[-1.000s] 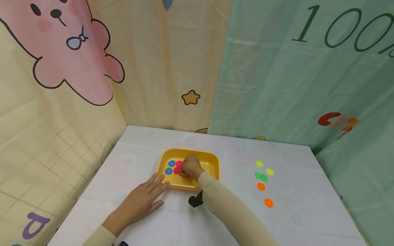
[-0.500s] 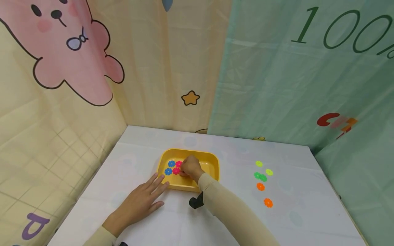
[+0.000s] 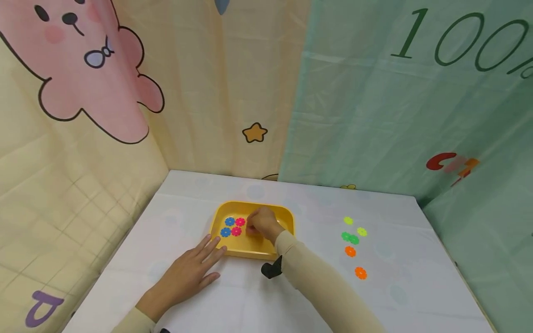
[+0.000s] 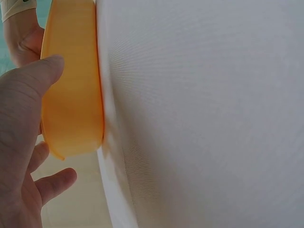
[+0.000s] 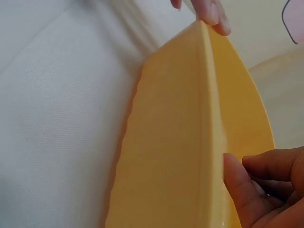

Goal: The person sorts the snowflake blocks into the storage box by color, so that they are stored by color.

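Observation:
A shallow yellow tray (image 3: 251, 254) sits on the white-covered table. Inside its left part lie two blue flower-shaped discs (image 3: 225, 232) and two pink flower-shaped discs (image 3: 236, 231), in two columns. My right hand (image 3: 263, 223) is over the middle of the tray, just right of the pink discs; its thumb and index finger are bent towards each other with a small gap, and nothing shows between them in the right wrist view. At the tray's front left corner my left hand (image 3: 187, 275) lies with fingers extended, fingertips touching the rim; its thumb is near the front wall (image 4: 73, 109).
On the table to the right lie two yellow discs (image 3: 362, 231), two green discs (image 3: 354, 239) touching or overlapping, and two orange discs (image 3: 360, 273). Printed curtains (image 3: 225, 83) stand behind the table and along both sides.
My right hand has drawn back to the right from the pink discs, leaving both fully visible beside the blue ones. My left hand has stayed at the tray corner.

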Demonstrator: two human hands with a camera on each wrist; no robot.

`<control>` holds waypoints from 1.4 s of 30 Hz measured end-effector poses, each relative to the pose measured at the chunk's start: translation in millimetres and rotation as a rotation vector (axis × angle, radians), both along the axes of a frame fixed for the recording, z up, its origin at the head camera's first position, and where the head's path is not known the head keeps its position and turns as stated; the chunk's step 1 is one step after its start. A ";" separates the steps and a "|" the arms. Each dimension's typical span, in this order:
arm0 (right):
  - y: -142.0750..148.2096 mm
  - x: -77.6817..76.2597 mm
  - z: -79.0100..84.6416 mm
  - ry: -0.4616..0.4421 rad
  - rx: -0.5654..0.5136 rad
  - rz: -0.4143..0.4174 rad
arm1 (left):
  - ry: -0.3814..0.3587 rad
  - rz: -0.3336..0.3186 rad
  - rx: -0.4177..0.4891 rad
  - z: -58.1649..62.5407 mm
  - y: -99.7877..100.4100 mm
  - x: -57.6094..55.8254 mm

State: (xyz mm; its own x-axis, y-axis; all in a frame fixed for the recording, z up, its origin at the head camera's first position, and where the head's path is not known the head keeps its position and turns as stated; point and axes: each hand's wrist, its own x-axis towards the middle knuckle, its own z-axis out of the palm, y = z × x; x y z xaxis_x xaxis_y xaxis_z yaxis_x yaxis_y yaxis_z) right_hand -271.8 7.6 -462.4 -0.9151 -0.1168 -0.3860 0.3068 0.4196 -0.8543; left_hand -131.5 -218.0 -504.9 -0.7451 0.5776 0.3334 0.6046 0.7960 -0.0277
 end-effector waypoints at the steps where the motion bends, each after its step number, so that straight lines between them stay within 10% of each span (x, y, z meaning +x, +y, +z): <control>1: 1.1 -0.6 1.0 0.001 -0.013 -0.001 | 0.004 -0.002 0.002 -0.4 -0.2 0.3; 26: 85.7 -14.9 36.0 0.016 -0.220 -0.120 | 0.044 -0.014 0.021 -3.9 -3.9 -2.1; 42: 190.4 -15.7 20.6 0.005 -0.227 -0.288 | 0.026 -0.019 0.021 -3.1 -0.4 -1.2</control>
